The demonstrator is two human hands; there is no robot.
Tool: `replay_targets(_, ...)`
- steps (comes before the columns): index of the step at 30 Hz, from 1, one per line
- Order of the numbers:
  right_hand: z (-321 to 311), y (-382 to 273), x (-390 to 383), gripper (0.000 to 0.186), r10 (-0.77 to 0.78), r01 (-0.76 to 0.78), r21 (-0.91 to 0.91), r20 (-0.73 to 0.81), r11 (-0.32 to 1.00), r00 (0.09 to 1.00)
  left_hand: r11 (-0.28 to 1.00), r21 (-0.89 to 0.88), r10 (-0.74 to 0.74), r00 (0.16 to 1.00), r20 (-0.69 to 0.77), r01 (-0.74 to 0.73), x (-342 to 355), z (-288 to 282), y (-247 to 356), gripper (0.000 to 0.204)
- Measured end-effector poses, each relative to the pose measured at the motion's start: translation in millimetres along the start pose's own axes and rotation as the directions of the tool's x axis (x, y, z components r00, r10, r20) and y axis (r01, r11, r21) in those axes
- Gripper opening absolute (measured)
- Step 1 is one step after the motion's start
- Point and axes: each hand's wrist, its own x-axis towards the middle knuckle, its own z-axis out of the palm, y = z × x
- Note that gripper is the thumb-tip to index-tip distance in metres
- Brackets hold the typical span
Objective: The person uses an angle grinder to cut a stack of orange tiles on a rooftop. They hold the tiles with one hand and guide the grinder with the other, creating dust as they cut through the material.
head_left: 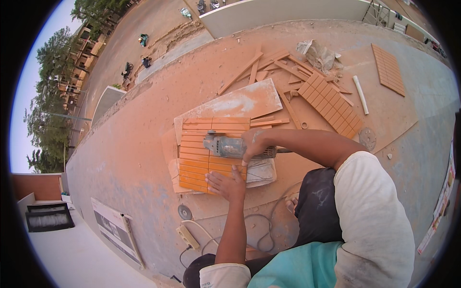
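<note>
An orange grooved tile (194, 168) lies on a low stack of dusty boards in front of me. My right hand (255, 144) is wrapped round the body of a grey angle grinder (228, 147), which lies sideways across the tile with its head toward the left. Whether its disc touches the tile I cannot tell. My left hand (226, 185) rests flat with fingers spread on the tile's near right part, just below the grinder. A cord trails from the grinder's rear, partly hidden by my right forearm.
Orange offcut strips (254, 67) and another grooved tile (329, 103) lie beyond, by a crumpled plastic sheet (319, 55). A white pipe (360, 95) and a worn disc (368, 138) are at right. Near me are a cutting disc (184, 212), a power strip (187, 236) and looping cable (271, 225).
</note>
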Motion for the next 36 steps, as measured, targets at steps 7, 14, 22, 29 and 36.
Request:
replay_targets(7, -2, -1, 1, 0.082, -0.002, 0.002, 0.006, 0.022, 1.0, 1.0, 1.0, -0.004, -0.008, 1.0, 0.002, 0.008, 0, 1, 0, 0.097)
replay_targets(14, -8, -5, -1, 0.094, 0.033, -0.039, 0.048, 0.122, 0.998, 0.992, 1.0, 0.001, 0.0, 1.0, -0.011, 0.0, 0, 4, -2, 0.097)
replay_targets(22, 3, 7, 0, 0.085, -0.008, 0.009, 0.047, -0.007, 0.999, 1.0, 1.0, 0.008, 0.001, 1.0, -0.004, -0.001, 1, 4, -1, 0.098)
replay_targets(29, -3, 7, -15, 0.091, 0.017, -0.021, 0.057, 0.068, 0.998, 0.998, 1.0, 0.008, -0.009, 1.0, 0.018, 0.009, 1, 2, 0, 0.098)
replay_targets(36, 0, 12, -13, 0.09, 0.019, -0.023, 0.062, 0.068, 0.998, 0.998, 1.0, 0.007, -0.015, 0.999, 0.031, 0.015, 1, 1, 1, 0.098)
